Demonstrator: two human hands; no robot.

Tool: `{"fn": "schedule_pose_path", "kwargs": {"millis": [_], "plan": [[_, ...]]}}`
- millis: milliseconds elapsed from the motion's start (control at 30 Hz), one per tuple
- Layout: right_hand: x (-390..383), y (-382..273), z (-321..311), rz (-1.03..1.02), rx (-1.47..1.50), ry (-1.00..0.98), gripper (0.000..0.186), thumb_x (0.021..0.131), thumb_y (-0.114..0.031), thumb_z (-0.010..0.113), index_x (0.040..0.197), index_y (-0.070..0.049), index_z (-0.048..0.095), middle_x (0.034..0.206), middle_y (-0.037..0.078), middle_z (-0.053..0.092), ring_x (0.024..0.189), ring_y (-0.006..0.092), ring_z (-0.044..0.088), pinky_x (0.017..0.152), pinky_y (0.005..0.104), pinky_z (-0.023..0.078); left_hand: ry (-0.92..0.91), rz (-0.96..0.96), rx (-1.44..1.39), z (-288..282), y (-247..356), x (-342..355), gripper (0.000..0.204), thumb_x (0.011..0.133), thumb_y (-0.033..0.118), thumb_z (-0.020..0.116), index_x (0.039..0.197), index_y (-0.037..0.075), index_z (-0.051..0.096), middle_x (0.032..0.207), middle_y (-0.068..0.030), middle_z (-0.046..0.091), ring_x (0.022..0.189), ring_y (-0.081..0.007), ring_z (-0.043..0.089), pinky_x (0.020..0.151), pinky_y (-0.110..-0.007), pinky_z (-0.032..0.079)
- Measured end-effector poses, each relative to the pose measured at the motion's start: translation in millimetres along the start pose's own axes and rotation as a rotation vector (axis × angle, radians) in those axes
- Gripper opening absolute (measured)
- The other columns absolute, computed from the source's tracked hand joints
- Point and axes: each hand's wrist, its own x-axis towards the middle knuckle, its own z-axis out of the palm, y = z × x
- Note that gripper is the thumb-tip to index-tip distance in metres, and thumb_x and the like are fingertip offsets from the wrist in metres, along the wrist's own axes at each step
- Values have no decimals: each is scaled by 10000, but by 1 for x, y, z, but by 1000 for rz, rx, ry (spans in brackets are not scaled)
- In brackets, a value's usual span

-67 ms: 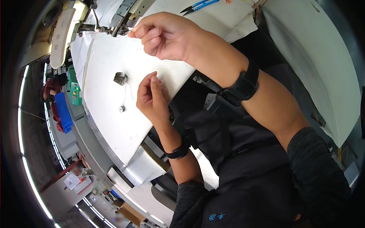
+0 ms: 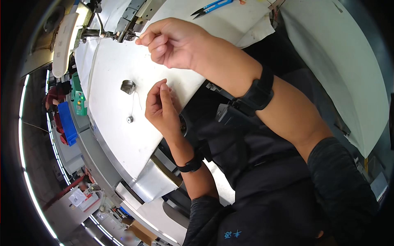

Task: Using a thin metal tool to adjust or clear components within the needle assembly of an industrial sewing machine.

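My right hand (image 2: 170, 44) is raised at the metal presser parts (image 2: 125, 35) of a sewing machine. Its thumb and forefinger are pinched together at the machine, and a thin dark piece shows at the fingertips, too small to name. The other fingers are curled in. Lower down, over the near edge of the white table (image 2: 111, 135), my left hand (image 2: 163, 106) is closed with thumb against forefinger; what it holds, if anything, is hidden. Left of that hand lie a silver cup-shaped metal piece (image 2: 127, 86) and a small bobbin (image 2: 129, 119), with a pale thread between them.
Blue-handled thread snips (image 2: 212, 8) lie at the table's far side. The machine's white lamp-like arm (image 2: 65, 45) stands at upper left. Beyond the table are a green box (image 2: 78, 96) and a blue bin (image 2: 67, 123). White fabric (image 2: 340, 61) hangs at right.
The whole view has shifted slightly, with the table things now a little lower and further left. Both hands keep the same closed poses; the right stays at the machine.
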Motion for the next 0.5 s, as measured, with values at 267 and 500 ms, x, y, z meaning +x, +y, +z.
{"fn": "schedule_pose_path", "kwargs": {"millis": [267, 500], "plan": [[-4, -6, -4, 46, -10, -71, 504, 879, 37, 595, 1322, 184, 406, 629, -30, 494, 479, 7, 401, 458, 161, 357, -26, -20, -36, 3, 6, -2, 157, 1012, 94, 624, 1098, -21, 690, 821, 17, 614, 623, -13, 479, 537, -163, 353], [5, -10, -1, 68, -111, -200, 213, 946, -29, 601, 1110, 84, 524, 570, -64, 445, 408, 14, 329, 405, 176, 290, 0, -10, -18, -1, 3, -1, 156, 1009, 95, 628, 1095, -20, 690, 817, 12, 619, 638, -19, 497, 559, -165, 374]]}}
